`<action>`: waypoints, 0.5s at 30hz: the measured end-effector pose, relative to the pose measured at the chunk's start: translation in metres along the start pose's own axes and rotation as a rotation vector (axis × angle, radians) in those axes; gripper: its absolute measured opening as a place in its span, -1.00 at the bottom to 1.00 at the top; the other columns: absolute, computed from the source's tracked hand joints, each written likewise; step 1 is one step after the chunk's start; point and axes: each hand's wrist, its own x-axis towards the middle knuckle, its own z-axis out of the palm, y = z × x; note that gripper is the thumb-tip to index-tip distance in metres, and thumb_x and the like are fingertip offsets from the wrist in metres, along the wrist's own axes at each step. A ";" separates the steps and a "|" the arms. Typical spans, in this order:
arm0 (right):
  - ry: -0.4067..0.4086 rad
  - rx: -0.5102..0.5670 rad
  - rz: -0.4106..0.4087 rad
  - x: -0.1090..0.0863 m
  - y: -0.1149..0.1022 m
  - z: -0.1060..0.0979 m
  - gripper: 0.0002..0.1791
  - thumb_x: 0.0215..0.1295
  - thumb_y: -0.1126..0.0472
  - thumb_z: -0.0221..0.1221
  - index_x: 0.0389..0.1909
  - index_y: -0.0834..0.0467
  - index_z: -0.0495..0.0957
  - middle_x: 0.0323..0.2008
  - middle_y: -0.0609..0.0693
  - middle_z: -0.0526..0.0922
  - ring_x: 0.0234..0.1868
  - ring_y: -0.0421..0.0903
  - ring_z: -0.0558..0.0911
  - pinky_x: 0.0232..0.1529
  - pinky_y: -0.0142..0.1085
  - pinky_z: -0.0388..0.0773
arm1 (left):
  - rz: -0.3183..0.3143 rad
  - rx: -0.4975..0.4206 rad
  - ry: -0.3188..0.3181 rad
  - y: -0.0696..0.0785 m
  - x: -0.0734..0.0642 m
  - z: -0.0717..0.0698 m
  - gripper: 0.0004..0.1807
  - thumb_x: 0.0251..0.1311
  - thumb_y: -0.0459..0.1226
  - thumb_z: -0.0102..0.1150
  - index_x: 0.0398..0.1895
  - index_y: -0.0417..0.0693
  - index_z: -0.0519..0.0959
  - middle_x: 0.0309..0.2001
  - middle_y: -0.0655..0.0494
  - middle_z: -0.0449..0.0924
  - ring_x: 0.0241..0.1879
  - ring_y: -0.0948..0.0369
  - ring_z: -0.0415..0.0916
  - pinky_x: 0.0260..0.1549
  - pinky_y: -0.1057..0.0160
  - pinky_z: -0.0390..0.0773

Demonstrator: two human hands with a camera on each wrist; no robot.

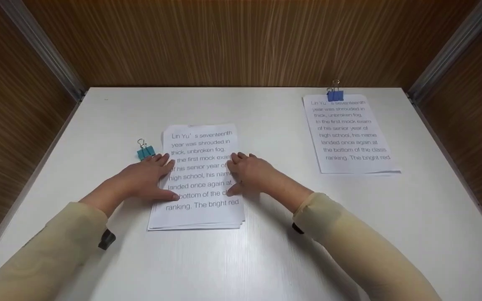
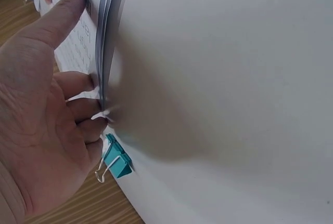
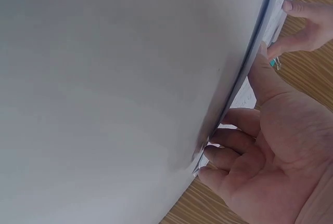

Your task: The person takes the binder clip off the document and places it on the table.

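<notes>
Paper stack (image 1: 203,182) lies flat on the counter (image 1: 274,259), prob. being squared up. L hand (image 1: 147,177): fingers loosely bent, tips along the stack's L edge, thumb resting on the top sheet. R hand (image 1: 252,172): same on the R edge; no firm grip seen w/ either. Lower sheets poke out at the near end, so best tap that end true too, w/ light, even pressure both sides; too hard & sheets may buckle. Mind the teal clip (image 1: 145,152) near L fingertips; clip only once edges are flush.
</notes>
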 end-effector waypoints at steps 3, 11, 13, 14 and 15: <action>0.020 0.015 -0.016 -0.001 0.002 0.002 0.02 0.30 -0.30 0.39 0.56 0.26 0.32 0.61 0.26 0.22 0.62 0.25 0.20 0.60 0.10 0.13 | 0.005 0.002 -0.002 -0.001 0.000 0.000 0.24 0.21 0.40 0.28 0.70 -0.19 0.08 0.68 -0.27 -0.09 0.65 -0.30 -0.16 0.53 -0.33 0.06; 0.061 0.049 -0.020 -0.007 0.010 0.007 0.04 0.34 -0.33 0.34 0.64 0.18 0.25 0.64 0.19 0.16 0.64 0.25 0.13 0.61 0.15 0.07 | -0.003 -0.009 -0.005 0.000 0.002 -0.001 0.24 0.21 0.39 0.30 0.71 -0.17 0.06 0.69 -0.26 -0.11 0.65 -0.30 -0.17 0.54 -0.32 0.06; 0.054 0.049 -0.012 -0.008 0.010 0.009 0.05 0.37 -0.35 0.28 0.67 0.15 0.18 0.66 0.17 0.10 0.66 0.24 0.08 0.62 0.14 0.04 | -0.007 -0.008 -0.008 0.000 0.002 -0.001 0.25 0.20 0.39 0.30 0.71 -0.17 0.05 0.69 -0.25 -0.12 0.65 -0.30 -0.17 0.54 -0.32 0.05; 0.052 0.048 -0.011 -0.008 0.010 0.010 0.04 0.39 -0.36 0.26 0.68 0.15 0.16 0.67 0.16 0.08 0.66 0.24 0.07 0.62 0.14 0.03 | -0.009 -0.007 -0.010 -0.001 0.002 -0.001 0.25 0.20 0.39 0.30 0.71 -0.17 0.05 0.69 -0.25 -0.12 0.65 -0.30 -0.18 0.54 -0.32 0.05; 0.047 0.050 -0.007 -0.008 0.010 0.011 0.04 0.41 -0.37 0.23 0.69 0.13 0.13 0.67 0.14 0.05 0.67 0.22 0.04 0.63 0.14 0.01 | -0.010 -0.006 -0.012 -0.002 0.002 -0.001 0.25 0.20 0.39 0.30 0.71 -0.17 0.05 0.69 -0.25 -0.13 0.65 -0.30 -0.18 0.54 -0.32 0.04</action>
